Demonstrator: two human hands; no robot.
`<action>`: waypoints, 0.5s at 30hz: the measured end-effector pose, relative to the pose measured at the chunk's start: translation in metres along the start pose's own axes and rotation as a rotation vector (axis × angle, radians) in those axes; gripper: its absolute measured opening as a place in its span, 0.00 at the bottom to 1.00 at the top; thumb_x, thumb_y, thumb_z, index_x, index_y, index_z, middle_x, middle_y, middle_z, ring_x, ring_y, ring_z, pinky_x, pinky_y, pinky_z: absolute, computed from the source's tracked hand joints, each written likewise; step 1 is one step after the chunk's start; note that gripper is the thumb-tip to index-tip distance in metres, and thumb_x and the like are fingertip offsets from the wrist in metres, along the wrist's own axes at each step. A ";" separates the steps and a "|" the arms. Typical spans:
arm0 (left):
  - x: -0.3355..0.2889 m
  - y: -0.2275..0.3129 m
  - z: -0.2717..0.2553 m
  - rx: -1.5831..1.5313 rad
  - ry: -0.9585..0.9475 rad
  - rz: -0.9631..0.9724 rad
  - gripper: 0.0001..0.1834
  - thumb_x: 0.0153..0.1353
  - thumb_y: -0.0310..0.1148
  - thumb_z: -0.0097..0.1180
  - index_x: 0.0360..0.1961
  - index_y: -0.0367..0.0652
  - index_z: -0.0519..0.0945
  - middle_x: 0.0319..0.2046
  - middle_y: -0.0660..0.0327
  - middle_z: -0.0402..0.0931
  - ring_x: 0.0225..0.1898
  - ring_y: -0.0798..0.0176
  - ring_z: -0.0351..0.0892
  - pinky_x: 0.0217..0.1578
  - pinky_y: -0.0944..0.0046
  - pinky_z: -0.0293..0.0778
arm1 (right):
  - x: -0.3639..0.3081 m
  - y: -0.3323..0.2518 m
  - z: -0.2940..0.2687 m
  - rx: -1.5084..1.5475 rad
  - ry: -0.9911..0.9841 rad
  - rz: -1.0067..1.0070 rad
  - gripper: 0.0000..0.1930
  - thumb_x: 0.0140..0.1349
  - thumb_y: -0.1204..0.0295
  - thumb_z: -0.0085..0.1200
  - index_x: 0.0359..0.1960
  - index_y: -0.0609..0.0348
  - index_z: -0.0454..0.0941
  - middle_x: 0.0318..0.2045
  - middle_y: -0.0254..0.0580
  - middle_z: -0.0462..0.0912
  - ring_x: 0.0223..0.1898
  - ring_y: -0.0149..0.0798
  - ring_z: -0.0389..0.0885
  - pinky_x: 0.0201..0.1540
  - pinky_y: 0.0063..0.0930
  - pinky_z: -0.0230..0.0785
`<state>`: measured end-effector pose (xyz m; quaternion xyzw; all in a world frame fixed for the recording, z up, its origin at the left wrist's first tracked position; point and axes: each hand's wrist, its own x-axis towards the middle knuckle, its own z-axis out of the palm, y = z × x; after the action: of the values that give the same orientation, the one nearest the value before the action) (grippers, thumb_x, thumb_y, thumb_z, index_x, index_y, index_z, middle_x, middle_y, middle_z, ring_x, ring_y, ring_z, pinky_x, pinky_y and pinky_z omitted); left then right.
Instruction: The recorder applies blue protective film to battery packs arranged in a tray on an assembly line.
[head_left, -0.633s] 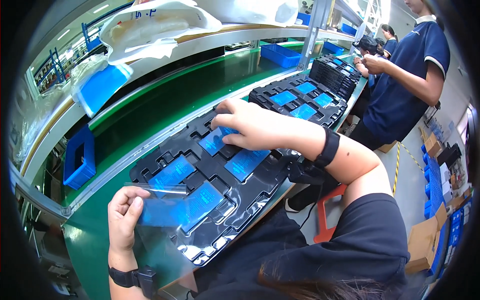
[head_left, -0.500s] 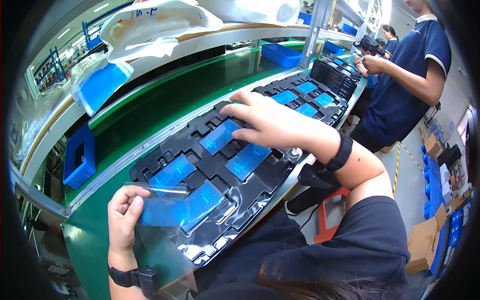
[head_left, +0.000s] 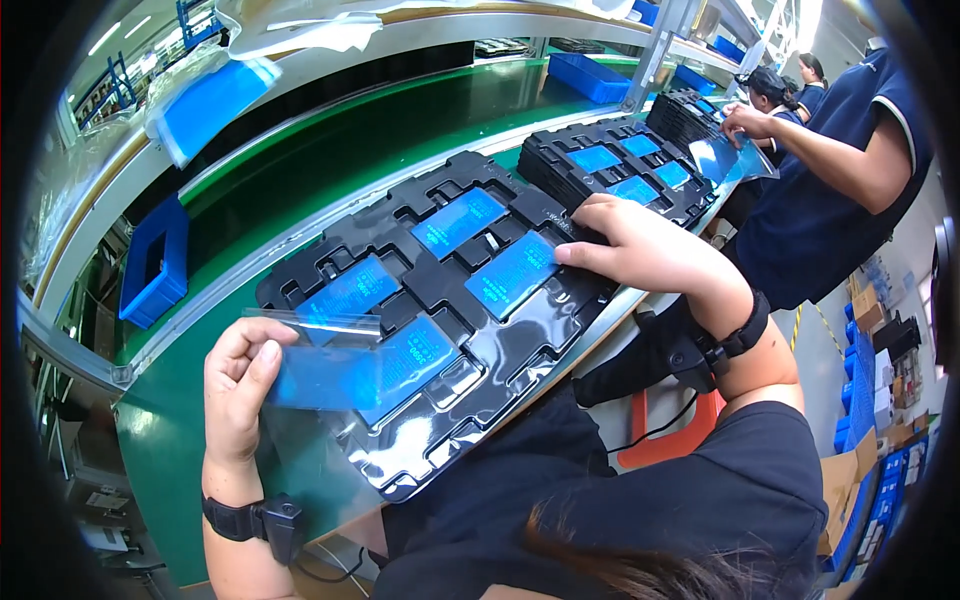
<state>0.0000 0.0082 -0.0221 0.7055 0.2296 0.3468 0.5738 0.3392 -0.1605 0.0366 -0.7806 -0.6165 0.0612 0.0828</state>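
**Two hands over a black tray of blue cells**

Beyond both hands, a green conveyor belt (head_left: 330, 150) along the bench; further right, a second black tray stack (head_left: 610, 165) and a co-worker's arm (head_left: 820, 150) reaching in. Under the hands, a black moulded plastic tray (head_left: 470, 330) holding four blue rectangular panels (head_left: 512, 275) in recesses, glossy empty pockets toward the near edge. Left hand (head_left: 240, 385) pinching a clear plastic film sheet (head_left: 330, 365) by its left edge, thumb over fingers, film hanging across the nearest panel. Right hand (head_left: 645, 250) flat, fingers together, tips pressed at the tray's far-right rim beside a panel. Bare tray rim between the hands.
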 end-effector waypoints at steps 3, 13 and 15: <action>-0.003 0.003 0.000 -0.001 0.015 -0.011 0.12 0.60 0.36 0.54 0.38 0.38 0.76 0.34 0.64 0.77 0.35 0.74 0.74 0.39 0.75 0.68 | -0.011 -0.001 -0.005 0.496 0.115 0.180 0.30 0.53 0.55 0.60 0.42 0.77 0.75 0.35 0.54 0.79 0.36 0.37 0.78 0.40 0.29 0.70; 0.000 0.000 -0.004 -0.008 0.007 -0.021 0.13 0.60 0.37 0.53 0.37 0.37 0.77 0.33 0.64 0.76 0.34 0.74 0.73 0.39 0.75 0.67 | -0.022 -0.008 -0.003 1.721 0.234 0.004 0.23 0.58 0.81 0.54 0.56 0.69 0.66 0.45 0.46 0.78 0.40 0.34 0.81 0.44 0.30 0.76; 0.001 -0.002 -0.001 -0.027 0.037 0.040 0.13 0.60 0.37 0.53 0.37 0.37 0.77 0.33 0.64 0.76 0.35 0.74 0.72 0.39 0.75 0.66 | -0.019 -0.002 -0.003 1.728 0.353 -0.006 0.20 0.59 0.79 0.53 0.54 0.68 0.69 0.45 0.45 0.78 0.41 0.35 0.80 0.44 0.29 0.76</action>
<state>-0.0001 0.0106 -0.0235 0.6957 0.2212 0.3741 0.5719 0.3338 -0.1783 0.0394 -0.4413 -0.3347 0.3844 0.7385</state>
